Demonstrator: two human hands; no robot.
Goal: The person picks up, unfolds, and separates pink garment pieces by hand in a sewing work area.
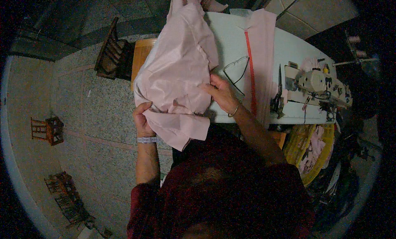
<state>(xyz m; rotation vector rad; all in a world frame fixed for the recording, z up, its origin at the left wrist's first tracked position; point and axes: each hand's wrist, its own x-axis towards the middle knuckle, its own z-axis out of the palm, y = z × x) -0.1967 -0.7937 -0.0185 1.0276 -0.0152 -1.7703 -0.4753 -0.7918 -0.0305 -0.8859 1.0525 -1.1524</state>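
Observation:
A large piece of pale pink fabric (177, 70) lies over the left end of the white table (231, 37), its near edge folded and hanging toward me. My left hand (143, 118) grips the fabric's left edge, fingers closed round it; a pale band circles that wrist. On the right edge, my right hand (222, 94) pinches the cloth between thumb and fingers, and a bracelet sits on this wrist. Just right of it lie eyeglasses (237, 72) with dark frames. Beyond them is a pink strip of fabric (264, 53) with a red strip (251, 70) along it.
A sewing machine (317, 82) stands at the table's right, with dark scissors (279, 88) beside it. Below is a yellow basket (297, 146) holding pink cloth. Wooden chairs (109, 53) stand on the speckled floor to the left. Thread spools (357, 40) are at the far right.

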